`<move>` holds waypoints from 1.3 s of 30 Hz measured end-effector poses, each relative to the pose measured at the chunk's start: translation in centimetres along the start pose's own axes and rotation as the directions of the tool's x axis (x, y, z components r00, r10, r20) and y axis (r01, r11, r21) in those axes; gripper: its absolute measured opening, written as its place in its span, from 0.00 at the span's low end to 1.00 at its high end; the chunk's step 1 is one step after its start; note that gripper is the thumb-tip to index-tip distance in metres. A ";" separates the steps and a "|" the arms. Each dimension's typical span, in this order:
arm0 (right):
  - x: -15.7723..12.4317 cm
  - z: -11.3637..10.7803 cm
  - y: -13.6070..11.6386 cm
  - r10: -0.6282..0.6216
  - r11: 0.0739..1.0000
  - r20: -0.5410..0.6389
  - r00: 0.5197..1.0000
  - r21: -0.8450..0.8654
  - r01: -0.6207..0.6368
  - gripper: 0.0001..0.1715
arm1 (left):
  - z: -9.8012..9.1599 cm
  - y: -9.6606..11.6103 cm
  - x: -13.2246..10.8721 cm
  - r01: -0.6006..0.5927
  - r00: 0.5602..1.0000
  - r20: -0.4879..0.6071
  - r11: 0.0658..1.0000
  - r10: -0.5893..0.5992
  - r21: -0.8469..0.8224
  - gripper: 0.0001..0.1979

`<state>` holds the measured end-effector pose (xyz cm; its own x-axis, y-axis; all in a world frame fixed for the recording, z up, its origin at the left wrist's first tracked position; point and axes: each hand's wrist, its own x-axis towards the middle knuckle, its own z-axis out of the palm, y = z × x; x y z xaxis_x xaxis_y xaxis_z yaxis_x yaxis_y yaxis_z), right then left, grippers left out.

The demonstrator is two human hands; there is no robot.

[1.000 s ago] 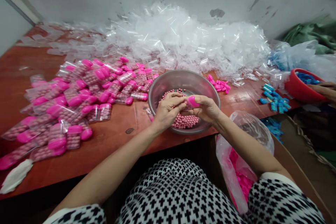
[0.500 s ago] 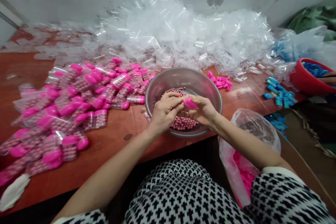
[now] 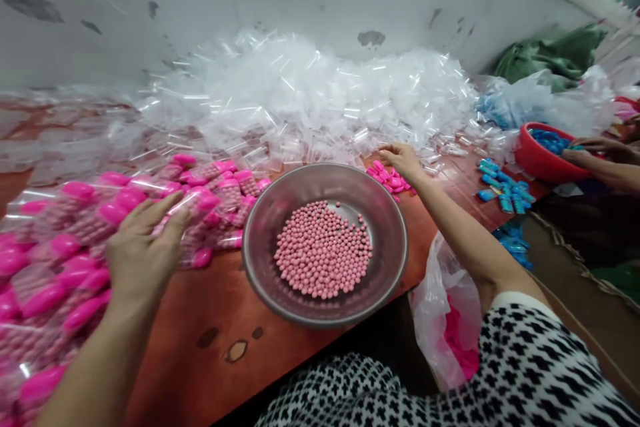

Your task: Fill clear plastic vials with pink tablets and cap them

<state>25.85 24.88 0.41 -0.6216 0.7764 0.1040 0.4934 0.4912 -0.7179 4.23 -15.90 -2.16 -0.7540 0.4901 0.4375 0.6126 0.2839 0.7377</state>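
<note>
My left hand (image 3: 145, 247) is over the pile of filled clear containers (image 3: 75, 233) with pink caps, its thumb and fingers apart. At its fingertips lies one blurred container with a pink cap (image 3: 204, 200). My right hand (image 3: 403, 160) reaches beyond the bowl, fingers extended above a small heap of loose pink caps (image 3: 393, 180), beside the clear empties; I see nothing held in it. Between my hands, a grey metal bowl (image 3: 387, 260) holds many small pink beads (image 3: 323, 250).
A large mound of clear empty containers (image 3: 300, 93) lies along the wall. At right are blue-capped containers (image 3: 507, 187), a red basin (image 3: 533, 153) and another person's hand (image 3: 583, 153). A plastic bag (image 3: 430, 287) with pink items hangs by the table edge.
My hands have parted from over the bowl. The left moved left to the filled pile with a pink-capped container; the right moved forward to the loose caps. The view has shifted.
</note>
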 end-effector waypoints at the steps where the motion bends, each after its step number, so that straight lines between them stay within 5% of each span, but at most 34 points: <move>1: 1.7 0.3 0.8 0.010 0.994 -0.015 1.000 -0.109 -0.012 0.14 | 0.1 -0.4 0.0 0.039 0.999 -0.024 0.999 -0.038 0.038 0.22; 3: 4.3 1.5 1.8 0.025 0.975 -0.006 1.000 -0.219 -0.026 0.12 | 0.6 0.0 -0.5 0.098 0.990 -0.107 0.992 -0.089 0.080 0.20; 11: 8.8 7.0 2.8 0.083 0.878 0.000 0.997 -0.473 -0.073 0.26 | 4.0 5.4 -4.1 -0.110 0.990 0.091 0.994 0.110 -0.011 0.18; 16: 8.4 5.3 2.8 0.024 0.885 0.009 1.000 -0.465 -0.017 0.22 | 5.7 5.4 -5.2 -0.166 0.975 0.147 0.986 0.169 -0.031 0.16; 19: 5.7 2.7 1.1 -0.139 0.926 0.011 0.990 -0.352 0.134 0.24 | 6.1 5.4 -5.3 -0.160 0.978 0.133 0.987 0.163 -0.033 0.16; 21: 2.9 1.5 -0.7 -0.370 0.900 0.084 0.925 -0.215 0.379 0.25 | 6.2 5.5 -5.3 -0.163 0.977 0.129 0.985 0.168 -0.054 0.16; 24: -1.5 1.5 -3.5 -0.569 0.668 0.444 0.692 -0.240 0.704 0.22 | 6.7 5.7 -5.4 -0.162 0.979 0.111 0.983 0.172 -0.089 0.15; 26: -3.9 3.0 -4.9 -0.475 0.478 0.645 0.599 -0.382 0.791 0.15 | 7.0 5.8 -5.5 -0.156 0.981 0.102 0.982 0.166 -0.103 0.15; 30: -6.7 7.3 -6.2 -0.260 0.286 0.765 0.590 -0.523 0.803 0.17 | 7.4 5.8 -5.6 -0.169 0.979 0.092 0.977 0.182 -0.130 0.15; 36: -8.7 11.7 -8.7 -0.353 0.397 0.810 0.469 -0.324 0.859 0.16 | 7.8 5.5 -5.6 -0.157 0.981 0.092 0.974 0.173 -0.165 0.16; 39: -9.2 12.2 -9.7 -0.370 0.678 0.761 0.533 -0.171 0.715 0.19 | 7.4 5.7 -5.6 -0.183 0.979 0.062 0.973 0.193 -0.137 0.17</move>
<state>19.40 8.13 -1.98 -0.9769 -0.0684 -0.2026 -0.0057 0.9555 -0.2949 13.72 -10.95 -4.26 -0.6052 0.5861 0.5387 0.7019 0.0736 0.7085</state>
